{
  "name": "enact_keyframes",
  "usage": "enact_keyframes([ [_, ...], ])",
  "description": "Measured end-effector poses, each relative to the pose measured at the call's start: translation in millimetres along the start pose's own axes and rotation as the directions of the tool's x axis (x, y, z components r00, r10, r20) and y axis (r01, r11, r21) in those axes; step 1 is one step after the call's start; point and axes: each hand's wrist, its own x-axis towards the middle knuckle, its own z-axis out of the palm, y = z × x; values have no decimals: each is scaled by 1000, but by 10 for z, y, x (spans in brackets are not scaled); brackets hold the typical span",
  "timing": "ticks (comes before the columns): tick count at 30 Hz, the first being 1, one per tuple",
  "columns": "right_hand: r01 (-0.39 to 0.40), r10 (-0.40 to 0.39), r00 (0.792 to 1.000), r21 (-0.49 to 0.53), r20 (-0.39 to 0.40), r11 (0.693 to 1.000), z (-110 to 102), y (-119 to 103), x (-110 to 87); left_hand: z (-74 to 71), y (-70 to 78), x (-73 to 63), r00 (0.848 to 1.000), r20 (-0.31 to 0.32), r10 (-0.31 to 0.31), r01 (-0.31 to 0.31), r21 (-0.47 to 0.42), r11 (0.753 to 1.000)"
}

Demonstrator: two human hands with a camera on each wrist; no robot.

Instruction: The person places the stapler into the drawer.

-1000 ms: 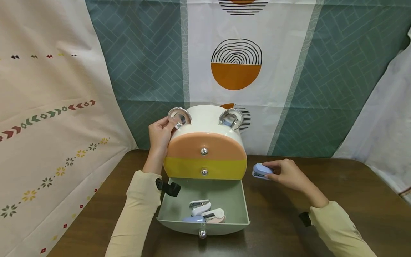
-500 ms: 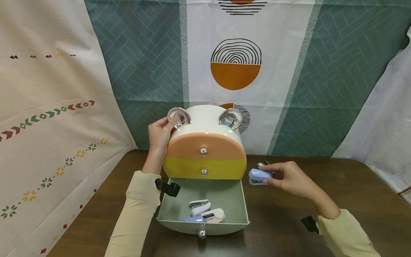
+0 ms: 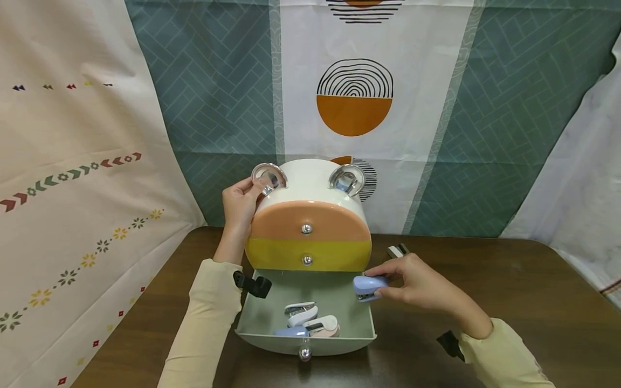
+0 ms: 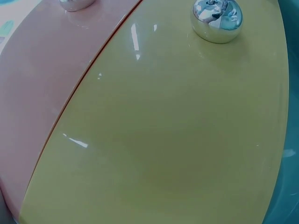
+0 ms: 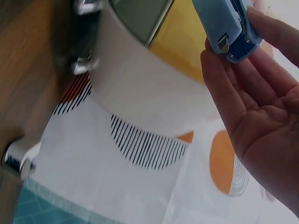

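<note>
A pale-blue stapler (image 3: 367, 285), roughly level right of centre, pinched by the right hand (image 3: 422, 285); white cabinet (image 3: 310, 180) upright mid-frame, silver ear (image 3: 282, 178) held by the left hand (image 3: 240, 207); green drawer (image 3: 335, 293) open, lower centre.

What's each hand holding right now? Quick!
Left hand: closed, holding a silver ring on the drawer box.
Right hand: closed, pinching a blue stapler.

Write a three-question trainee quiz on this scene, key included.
1. True or false: the left grip holds the yellow drawer's round silver knob.
2. Which drawer is pulled out?
A) the orange top drawer
B) the yellow middle drawer
C) the pale-green, curved-front bottom drawer
3. Fill in the object: the right grip pinches a ____.

Key:
1. False; it holds a shiny silver ring on the glossy white rounded cabinet.
2. C
3. Small, rounded light-blue stapler
</note>
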Motion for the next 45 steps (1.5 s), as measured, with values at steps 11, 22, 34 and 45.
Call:
enact_keyframes([
  [11, 166, -147, 969, -82, 201, 983, 257, -126, 230, -4, -10, 4, 1000, -6, 8, -8, -11, 1000],
  [22, 161, -107, 949, -166, 296, 973, 498, -186, 363, 5, -15, 5, 1000, 5, 17, -17, -16, 1000],
  [34, 137, -79, 935, -144, 346, 980, 848, -202, 464, -1, 8, -1, 1000, 11, 3, -3, -18, 1000],
  [45, 203, -136, 927, -164, 349, 965, 899, -172, 507, 9, -15, 8, 1000, 5, 8, -8, -16, 1000],
])
